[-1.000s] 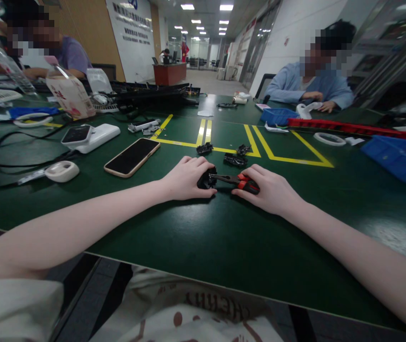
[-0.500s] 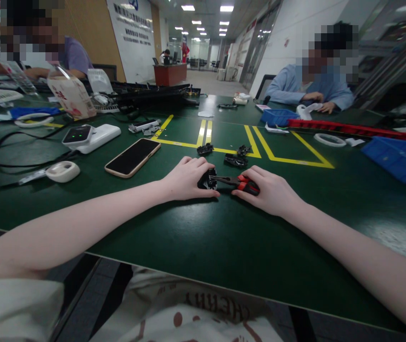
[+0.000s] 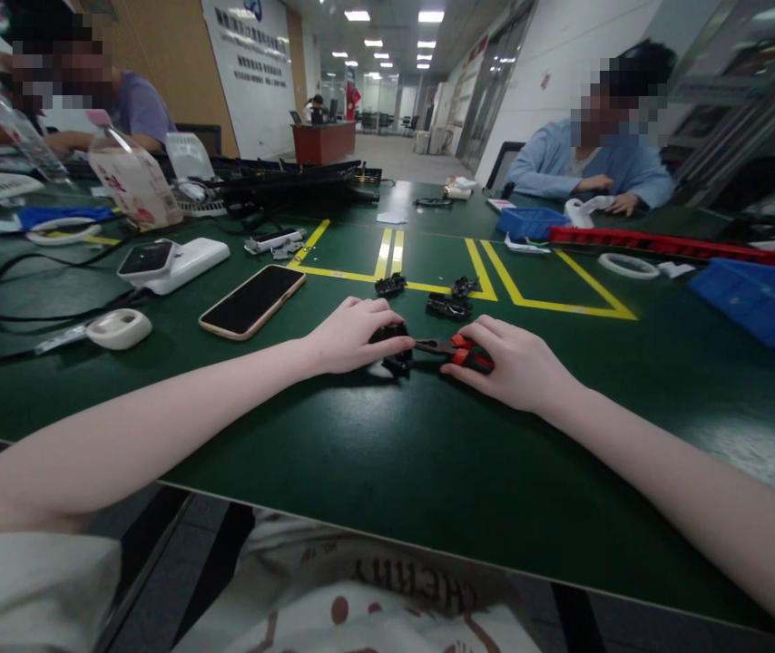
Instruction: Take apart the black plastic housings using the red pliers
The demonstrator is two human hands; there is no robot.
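My left hand [image 3: 358, 337] is closed on a small black plastic part [image 3: 397, 363], the thumb lying across its near side. Red-and-black pliers [image 3: 464, 352] are gripped in my right hand [image 3: 514, 363], their jaws pointing left at the black part. Whether the jaw tips touch the part or stop just short of it, I cannot tell. Just beyond both hands lie more black parts: one [image 3: 390, 285] behind my left hand, a longer one [image 3: 448, 306] in the middle, and a small one [image 3: 464, 287] beside it.
A phone [image 3: 252, 302] lies left of my hands, with a white device [image 3: 173, 265] and cables farther left. Yellow tape lines [image 3: 564, 310] mark the green table [image 3: 374, 490]. Blue bins [image 3: 761, 308] and a long red strip [image 3: 673, 249] are at right. A person in blue [image 3: 592, 163] sits across.
My left thumb has moved up across the black part, which has turned and shows more of its near side. The pliers have barely moved in my right hand.
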